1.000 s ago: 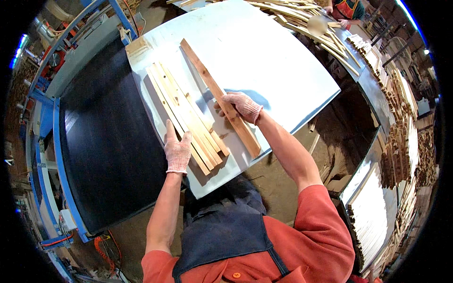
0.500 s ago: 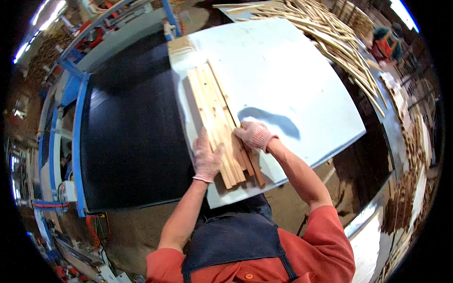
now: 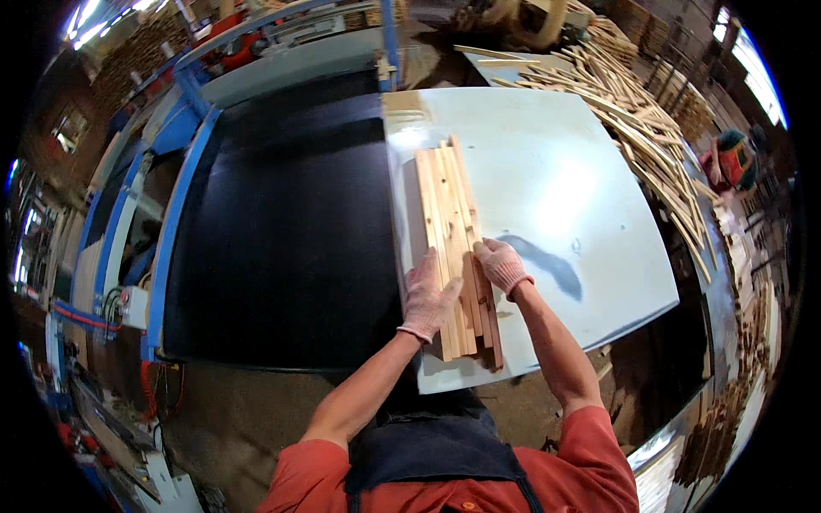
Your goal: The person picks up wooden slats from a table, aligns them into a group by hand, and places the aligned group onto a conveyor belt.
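Note:
A bundle of long, pale wooden strips [image 3: 457, 222] lies side by side on a light metal-topped table [image 3: 547, 162]. Their ends are uneven, and a few strips at the right near end look darker. My left hand [image 3: 430, 297], in a pale knit glove, rests against the bundle's left side, fingers stretched along the edge and thumb over the top. On the opposite side, my right hand [image 3: 503, 263], gloved too, has its fingers curled closed at the outermost strip. Its fingertips are partly hidden against the wood.
Left of the table is a wide black surface [image 3: 282, 231] framed by blue metal bars [image 3: 184, 231]. Loose wooden strips [image 3: 650, 145] are heaped at the far right. Another person [image 3: 734, 161] stands beyond them. Stacked wood [image 3: 727, 402] lines the right side.
The view has swung left, so table and strips appear farther right. The outermost right strip, angled slightly apart before, now sits closer against the others. Both hands stay at the bundle's sides.

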